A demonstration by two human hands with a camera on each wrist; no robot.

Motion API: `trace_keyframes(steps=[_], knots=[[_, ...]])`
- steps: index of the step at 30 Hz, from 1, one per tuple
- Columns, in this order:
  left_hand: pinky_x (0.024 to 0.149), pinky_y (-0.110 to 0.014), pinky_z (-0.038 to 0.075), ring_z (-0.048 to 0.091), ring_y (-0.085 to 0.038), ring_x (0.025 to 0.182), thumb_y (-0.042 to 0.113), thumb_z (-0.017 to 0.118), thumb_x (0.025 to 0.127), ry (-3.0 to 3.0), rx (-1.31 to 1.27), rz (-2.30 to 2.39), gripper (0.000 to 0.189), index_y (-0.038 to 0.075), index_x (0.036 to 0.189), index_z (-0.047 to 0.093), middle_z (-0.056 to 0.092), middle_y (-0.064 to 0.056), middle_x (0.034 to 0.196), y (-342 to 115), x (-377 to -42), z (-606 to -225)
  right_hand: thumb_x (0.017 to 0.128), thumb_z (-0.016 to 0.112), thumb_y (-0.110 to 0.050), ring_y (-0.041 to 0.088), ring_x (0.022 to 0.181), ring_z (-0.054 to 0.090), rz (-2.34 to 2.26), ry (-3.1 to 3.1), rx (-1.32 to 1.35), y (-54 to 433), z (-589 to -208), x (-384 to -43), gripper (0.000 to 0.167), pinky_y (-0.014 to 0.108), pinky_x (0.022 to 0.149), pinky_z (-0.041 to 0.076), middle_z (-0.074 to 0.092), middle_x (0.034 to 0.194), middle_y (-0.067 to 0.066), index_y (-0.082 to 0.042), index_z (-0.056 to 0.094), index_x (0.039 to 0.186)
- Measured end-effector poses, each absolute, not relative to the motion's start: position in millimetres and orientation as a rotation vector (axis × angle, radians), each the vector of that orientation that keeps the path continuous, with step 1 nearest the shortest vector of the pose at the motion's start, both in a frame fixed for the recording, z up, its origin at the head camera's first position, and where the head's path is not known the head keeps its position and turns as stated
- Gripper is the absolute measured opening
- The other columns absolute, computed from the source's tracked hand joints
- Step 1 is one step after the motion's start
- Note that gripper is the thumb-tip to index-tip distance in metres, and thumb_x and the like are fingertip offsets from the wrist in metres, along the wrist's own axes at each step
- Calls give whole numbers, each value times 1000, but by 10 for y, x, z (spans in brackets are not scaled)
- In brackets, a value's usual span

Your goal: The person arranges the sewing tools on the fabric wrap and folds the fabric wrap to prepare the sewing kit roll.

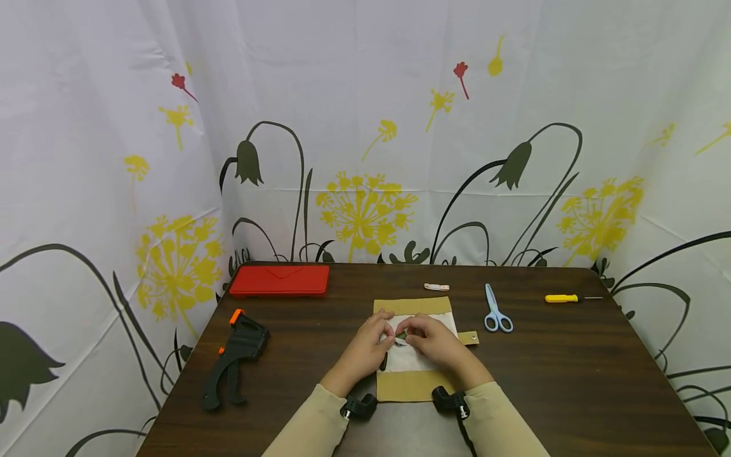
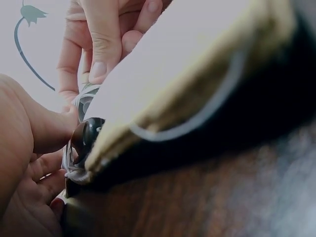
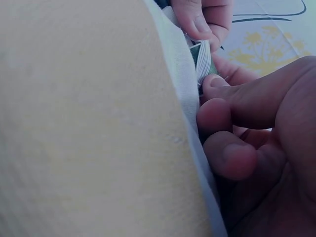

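Note:
A tan-and-white fabric case (image 1: 414, 386) lies spread out on the dark table, with a snap tab (image 1: 468, 337) sticking out on its right side. Over its white middle, both hands meet at a small green card wound with white thread (image 3: 203, 61). My left hand (image 1: 368, 343) pinches one end of the card between thumb and fingers. At the other end my right hand (image 1: 438, 341) pinches it, with the remaining fingers curled. In the left wrist view a shiny dark round piece (image 2: 88, 134) shows beside the left fingertips, at the fabric's edge.
A red case (image 1: 280, 280) sits at the back left, with a black-and-orange bar clamp (image 1: 242, 355) in front of it. Behind the fabric lies a small white item (image 1: 436, 287). Light blue scissors (image 1: 495, 311) and a yellow screwdriver (image 1: 562, 298) lie to the right. A patterned curtain (image 1: 354, 95) hangs behind.

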State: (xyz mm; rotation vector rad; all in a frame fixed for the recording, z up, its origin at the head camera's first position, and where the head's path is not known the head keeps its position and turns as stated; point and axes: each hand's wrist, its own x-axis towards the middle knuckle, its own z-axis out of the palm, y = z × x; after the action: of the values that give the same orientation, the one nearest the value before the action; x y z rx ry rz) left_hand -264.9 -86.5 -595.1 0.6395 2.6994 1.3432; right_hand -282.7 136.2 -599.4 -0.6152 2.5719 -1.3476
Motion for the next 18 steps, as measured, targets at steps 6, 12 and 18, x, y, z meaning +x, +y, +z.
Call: trace_keyframes(steps=[6, 12, 18], knots=[[130, -68, 28, 34, -41, 165, 12, 65, 109, 2702, 633, 1338, 12, 15, 98, 61, 56, -15, 162, -858, -2638, -5935, 105, 69, -4, 15, 77, 58, -1330, 2583, -610, 1357, -5994, -2828, 29, 29, 72, 49, 64, 99, -2, -29, 78, 114], [131, -67, 28, 34, -41, 164, 12, 65, 109, 2703, 632, 1338, 12, 15, 98, 62, 56, -15, 162, -854, -2641, -5950, 104, 70, -3, 15, 79, 56, -1340, 2585, -626, 1362, -6000, -2829, 30, 28, 73, 48, 65, 100, -2, -30, 79, 113], [131, -68, 27, 34, -41, 165, 12, 65, 108, 2707, 618, 1333, 12, 14, 97, 62, 56, -14, 162, -847, -2648, -5952, 106, 65, -3, 14, 73, 58, -1407, 2535, -625, 1374, -6005, -2841, 33, 28, 71, 49, 65, 98, -1, -31, 80, 110]])
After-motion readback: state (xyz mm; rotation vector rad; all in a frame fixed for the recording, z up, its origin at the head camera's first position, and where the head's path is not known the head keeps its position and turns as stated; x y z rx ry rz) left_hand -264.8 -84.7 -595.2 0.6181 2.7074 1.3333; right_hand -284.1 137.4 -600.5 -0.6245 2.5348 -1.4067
